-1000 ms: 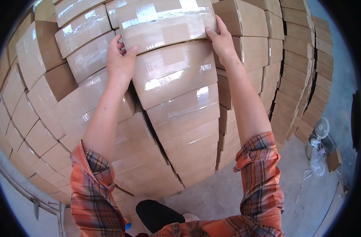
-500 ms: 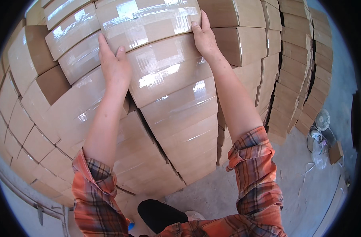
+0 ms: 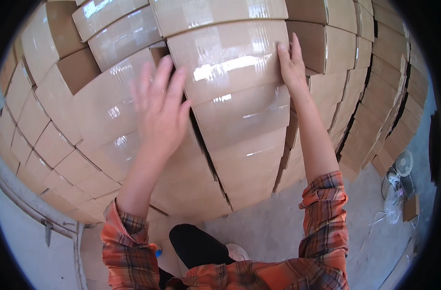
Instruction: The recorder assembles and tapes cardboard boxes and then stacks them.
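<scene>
A tall column of taped cardboard boxes rises in front of me. My right hand (image 3: 293,67) rests against the right side of a cardboard box (image 3: 230,55) second from the top in view, thumb and fingers apart. Above it sits another taped box (image 3: 215,14). My left hand (image 3: 162,106), smeared by motion, is spread in front of the boxes left of the column, its thumb near the column's left edge. Nothing shows in either hand. Clear shiny tape runs across the box fronts.
More cardboard boxes (image 3: 109,77) are stacked on the left, with further stacks (image 3: 375,96) on the right. A white fan (image 3: 404,163), a clear plastic bag (image 3: 393,205) and a small carton (image 3: 411,208) stand on the concrete floor (image 3: 327,232) at right. A metal door frame (image 3: 42,212) is at lower left.
Both hands have left the upper box and come lower. My left hand has moved off the column with fingers spread; my right hand has slid down to the box beneath. The view has shifted.
</scene>
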Tool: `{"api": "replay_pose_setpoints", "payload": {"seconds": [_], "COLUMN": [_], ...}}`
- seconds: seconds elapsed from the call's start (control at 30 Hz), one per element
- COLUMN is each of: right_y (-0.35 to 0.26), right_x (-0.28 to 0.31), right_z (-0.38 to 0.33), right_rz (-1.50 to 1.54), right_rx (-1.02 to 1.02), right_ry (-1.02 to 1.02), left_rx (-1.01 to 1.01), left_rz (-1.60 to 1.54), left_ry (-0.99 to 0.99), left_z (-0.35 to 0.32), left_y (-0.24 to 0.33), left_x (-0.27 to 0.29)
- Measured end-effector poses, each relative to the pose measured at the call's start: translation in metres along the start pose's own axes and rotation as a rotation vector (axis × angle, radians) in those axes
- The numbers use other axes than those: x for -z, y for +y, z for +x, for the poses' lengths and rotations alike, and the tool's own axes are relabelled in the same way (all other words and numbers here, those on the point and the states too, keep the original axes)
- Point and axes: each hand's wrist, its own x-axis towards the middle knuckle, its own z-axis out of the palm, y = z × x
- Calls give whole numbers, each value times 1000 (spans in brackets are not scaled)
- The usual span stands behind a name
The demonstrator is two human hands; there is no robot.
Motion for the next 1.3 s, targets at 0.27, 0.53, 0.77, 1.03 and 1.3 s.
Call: {"api": "replay_pose_setpoints", "payload": {"seconds": [0.27, 0.53, 0.77, 1.03, 1.3], "right_y": [73, 79, 83, 93, 132], "right_x": [19, -20, -5, 14, 28], "right_z": [-123, -149, -159, -253, -245], "right_rz": [-37, -270, -204, -265, -177], "right_rx": [30, -146, -60, -339, -296], "right_ry": [123, 36, -11, -16, -134], "left_rx": [196, 157, 142, 221, 213], "left_rz": [264, 432, 396, 440, 518], "left_ry": [-119, -184, -213, -370, -418], "left_z": [-109, -117, -108, -102, -104], "left_y": [-35, -41, -34, -29, -29], "left_x": [-6, -35, -23, -9, -10]}}
